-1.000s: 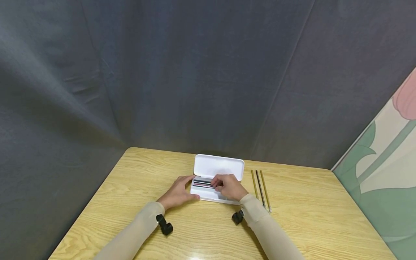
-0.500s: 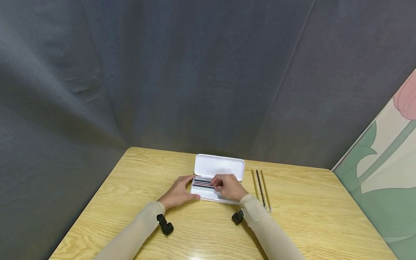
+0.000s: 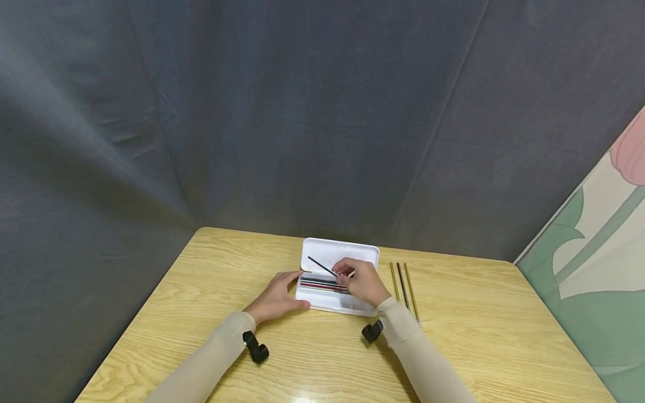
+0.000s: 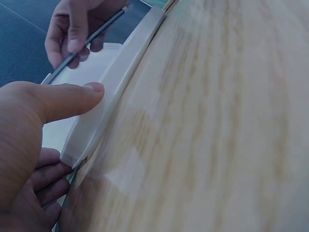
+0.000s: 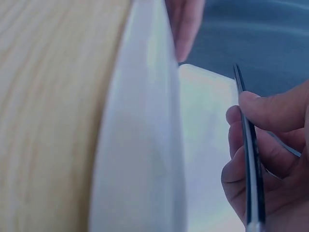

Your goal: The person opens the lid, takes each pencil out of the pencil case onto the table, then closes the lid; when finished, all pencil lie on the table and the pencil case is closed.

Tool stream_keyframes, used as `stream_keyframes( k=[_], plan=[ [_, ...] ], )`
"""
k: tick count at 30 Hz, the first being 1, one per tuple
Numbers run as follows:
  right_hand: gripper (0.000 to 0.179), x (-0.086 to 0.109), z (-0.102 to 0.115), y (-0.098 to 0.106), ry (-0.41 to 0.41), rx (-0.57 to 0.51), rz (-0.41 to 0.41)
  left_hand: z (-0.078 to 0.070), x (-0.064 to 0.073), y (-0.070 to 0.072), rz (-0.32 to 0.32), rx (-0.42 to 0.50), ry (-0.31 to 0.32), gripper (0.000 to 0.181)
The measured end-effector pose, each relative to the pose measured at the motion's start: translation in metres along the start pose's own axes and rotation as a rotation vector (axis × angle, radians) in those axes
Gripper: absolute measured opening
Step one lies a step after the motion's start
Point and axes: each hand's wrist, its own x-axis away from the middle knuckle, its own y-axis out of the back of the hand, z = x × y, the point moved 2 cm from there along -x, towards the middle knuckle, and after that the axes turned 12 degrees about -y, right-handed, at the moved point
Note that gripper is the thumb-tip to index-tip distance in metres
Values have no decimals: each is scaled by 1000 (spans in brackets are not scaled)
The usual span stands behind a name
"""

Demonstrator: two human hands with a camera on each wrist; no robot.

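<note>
A white pencil case (image 3: 332,301) lies open on the table, lid raised at the back. Several dark and red pencils (image 3: 322,284) lie side by side in it. My left hand (image 3: 276,298) holds the case at its left end, with the thumb (image 4: 72,101) along the front wall and the fingers round the end. Over the case, my right hand (image 3: 360,280) pinches a dark pencil (image 5: 248,154) between thumb and fingers. In the head view this pencil slants up to the left, its far end in front of the lid (image 3: 322,249).
Right of the case, two yellowish pencils (image 3: 410,288) and a dark one (image 3: 401,280) lie in a row on the wooden table (image 3: 484,324). A dark grey curtain (image 3: 322,123) hangs behind the table. A floral panel (image 3: 599,252) stands at the right.
My right hand has risen slightly from the case, bringing up a dark pencil that now slants above the others. The left hand has stayed at the case's left end.
</note>
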Motion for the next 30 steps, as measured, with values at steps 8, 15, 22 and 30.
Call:
stream_keyframes(
  k=[8, 15, 22, 30],
  plan=[
    [17, 1, 4, 18, -90, -117, -32, -4, 0, 2, 4, 5, -6, 88],
    [20, 1, -1, 37, -114, -145, -96, -4, 3, 1, 15, 5, 7, 87],
    [21, 4, -11, 64, -160, -145, -192, -5, 4, 2, 11, 21, 6, 88],
    [21, 12, -34, 93, -219, -148, -265, -3, 4, 1, 18, 20, 8, 90]
  ],
)
